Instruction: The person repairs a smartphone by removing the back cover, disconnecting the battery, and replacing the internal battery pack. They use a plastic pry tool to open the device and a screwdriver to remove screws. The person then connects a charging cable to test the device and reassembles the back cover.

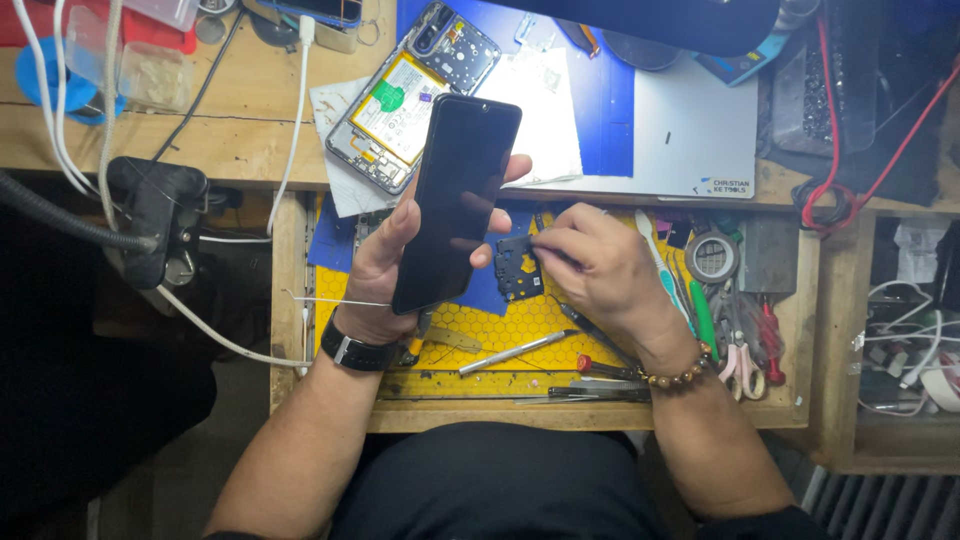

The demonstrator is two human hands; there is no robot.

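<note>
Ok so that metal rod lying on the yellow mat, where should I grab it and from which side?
Probably mid-shaft, pinched from above. The metal rod lies flat and slanted on the yellow mat, thin and even along its length, so only its top is free. Come from the near side: the right hand and left hand with the phone crowd the far side.

Left hand [385, 270]: palm and fingers mostly hidden behind the dark phone [458, 200]. Opened phone chassis [410, 100]: lower corner covered by that phone. Small circuit board [518, 268]: detail too fine to tell. Lamp head [650, 20]: cut off at top edge.
</note>
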